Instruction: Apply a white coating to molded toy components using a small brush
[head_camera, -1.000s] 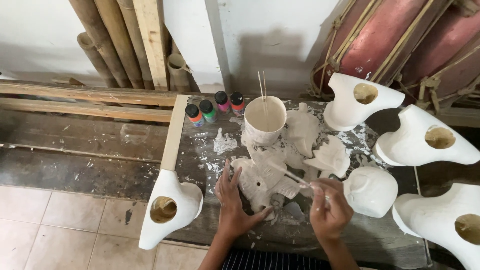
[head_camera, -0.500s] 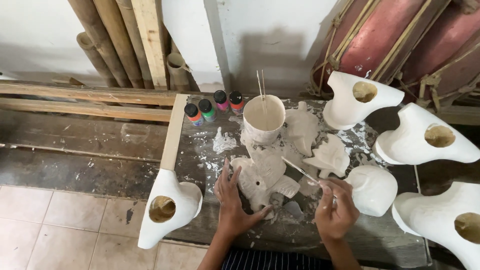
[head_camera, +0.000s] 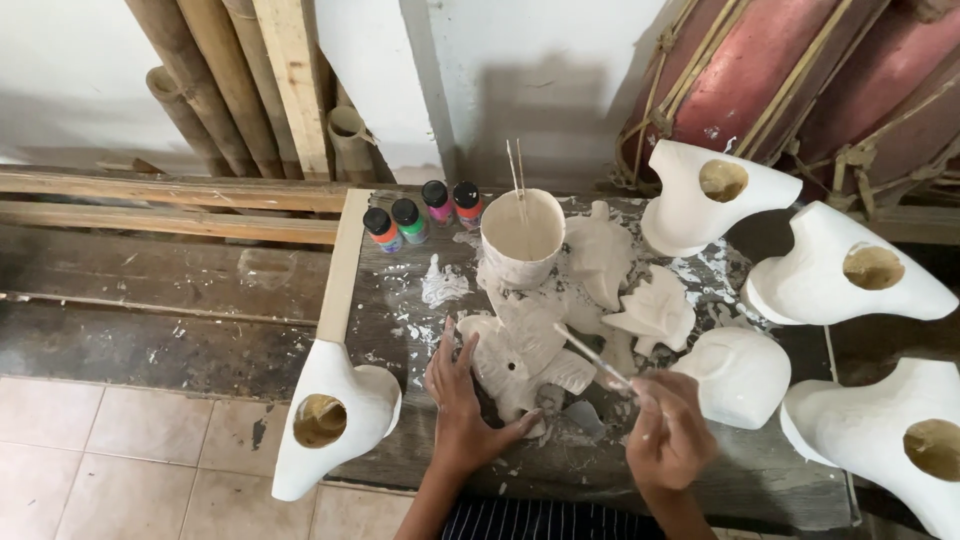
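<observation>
My left hand (head_camera: 462, 405) rests on the paint-spattered table, its fingers against the left side of a white carved figure (head_camera: 525, 360) lying flat. My right hand (head_camera: 668, 435) grips a thin brush (head_camera: 592, 360) whose tip reaches toward the figure. Behind the figure stands a white-coated cup (head_camera: 522, 238) with thin sticks poking out of it. Two more white carved pieces (head_camera: 655, 312) lie to the right of the cup.
Several small paint bottles (head_camera: 412, 220) with coloured bodies stand at the table's back left. Large white hollow shapes (head_camera: 335, 418) with round holes sit at the table's left corner and along the right side (head_camera: 845, 275). Bamboo poles (head_camera: 200, 90) and planks lean on the wall.
My right hand has shifted slightly right and lower, and the brush now angles up-left toward the figure. My left hand has stayed on the figure.
</observation>
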